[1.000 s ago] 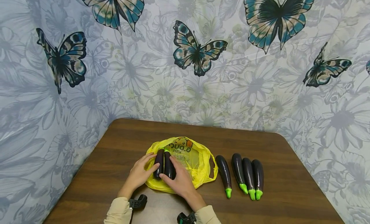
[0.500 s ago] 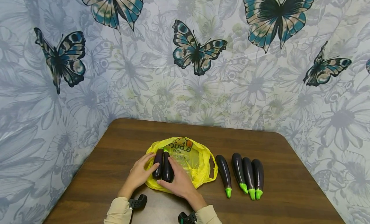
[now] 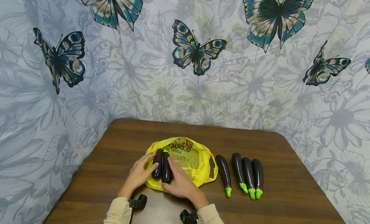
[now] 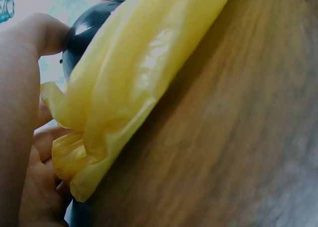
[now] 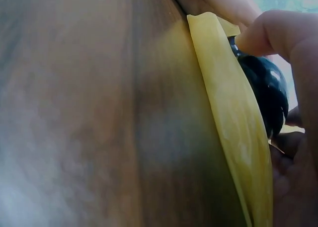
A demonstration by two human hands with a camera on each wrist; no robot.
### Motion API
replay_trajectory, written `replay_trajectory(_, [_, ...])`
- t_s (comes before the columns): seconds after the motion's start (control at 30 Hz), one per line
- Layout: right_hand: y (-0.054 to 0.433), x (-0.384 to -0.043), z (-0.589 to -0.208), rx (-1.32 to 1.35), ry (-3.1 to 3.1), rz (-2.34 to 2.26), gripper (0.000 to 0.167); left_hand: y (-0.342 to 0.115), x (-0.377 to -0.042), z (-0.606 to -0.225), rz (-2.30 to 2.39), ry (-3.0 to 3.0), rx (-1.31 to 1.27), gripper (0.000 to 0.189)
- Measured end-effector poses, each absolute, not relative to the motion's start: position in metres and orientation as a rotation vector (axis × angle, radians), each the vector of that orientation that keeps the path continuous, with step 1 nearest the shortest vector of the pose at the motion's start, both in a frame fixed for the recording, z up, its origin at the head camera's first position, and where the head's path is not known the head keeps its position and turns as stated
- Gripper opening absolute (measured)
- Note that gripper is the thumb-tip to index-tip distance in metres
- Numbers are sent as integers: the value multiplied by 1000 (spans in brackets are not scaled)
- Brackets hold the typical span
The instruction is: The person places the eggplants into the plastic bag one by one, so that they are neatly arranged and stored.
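Two dark purple eggplants lie side by side in the left part of an open yellow plastic bag (image 3: pixel 202 177). My left hand (image 3: pixel 138 176) holds the left eggplant (image 3: pixel 157 164), its thumb on top and the bag's edge between its fingers in the left wrist view. The right eggplant (image 3: pixel 166 168) has its green stem end pointing away. My right hand (image 3: pixel 182 182) holds that one, fingers along its right side and thumb at its near end. In the right wrist view a dark rounded eggplant end (image 5: pixel 266 88) sits between thumb and fingers, behind the yellow bag rim.
Right of the bag, a single eggplant (image 3: pixel 224 172) lies on the brown wooden table (image 3: pixel 289 192). Further right rest three more, an angled eggplant (image 3: pixel 238 169), a middle eggplant (image 3: pixel 248 176) and an outer eggplant (image 3: pixel 258 176). A butterfly-patterned wall covering (image 3: pixel 254 89) stands behind.
The right eggplant in the bag has shifted slightly left, against the other one. My right thumb has moved a little at its near end. My left hand stays nearly still.
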State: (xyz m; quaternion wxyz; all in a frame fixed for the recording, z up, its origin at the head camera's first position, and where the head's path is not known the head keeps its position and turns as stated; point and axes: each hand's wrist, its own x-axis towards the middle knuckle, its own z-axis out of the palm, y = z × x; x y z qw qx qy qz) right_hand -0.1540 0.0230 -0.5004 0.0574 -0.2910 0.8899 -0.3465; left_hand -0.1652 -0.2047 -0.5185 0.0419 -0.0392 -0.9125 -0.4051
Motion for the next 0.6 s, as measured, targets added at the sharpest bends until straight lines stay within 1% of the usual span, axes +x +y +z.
replay_trajectory(0.23, [24, -154, -501, -830, 2676, -1114, 91, -204, -165, -518, -1231, -2785, -130, 57])
replay_trajectory(0.47, [23, -154, -500, -769, 2695, -1155, 93, -204, -165, -518, -1225, -2788, -134, 56])
replay_trajectory(0.6, [23, -155, -502, -744, 2697, -1180, 97, -205, -164, -518, -1227, -2780, -144, 55])
